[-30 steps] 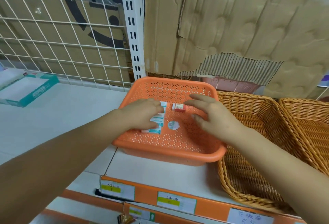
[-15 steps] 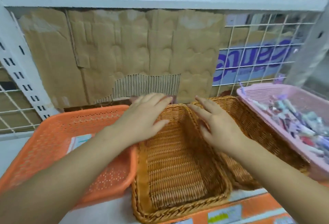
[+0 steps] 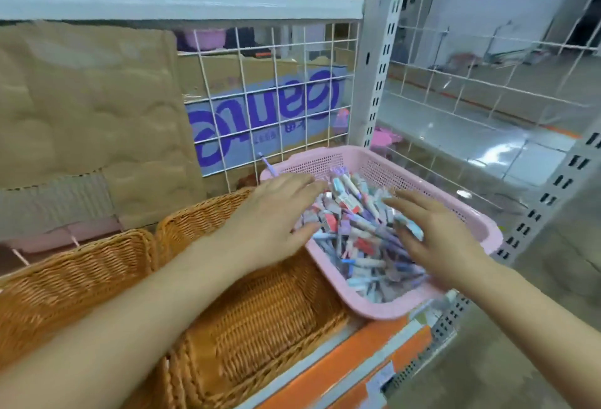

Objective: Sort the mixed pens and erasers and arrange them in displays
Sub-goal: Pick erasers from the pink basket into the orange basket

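We hold both hands open with the fingers spread, clamped on nothing. The left hand (image 3: 276, 213) hovers over the 9 o'clock rim of the pink basket (image 3: 377, 309), and the right hand (image 3: 435, 239) is low over the pile (image 3: 354, 229) at its 4 o'clock side. We cannot tell whether the fingertips touch it. The mixed pens and erasers all lie heaped in that basket, at 2 o'clock from the wicker basket (image 3: 260, 327), whose visible floor holds nothing. The heap is loose and tangled, so a flat-handed scoop could push pieces over the rim. One pen (image 3: 268, 166) already pokes out at the 11 o'clock corner. The basket's 6 o'clock corner sits near the shelf edge (image 3: 341, 373), and a pull that way might tip it off. Grabbing a handful would likely carry both kinds across unsorted.
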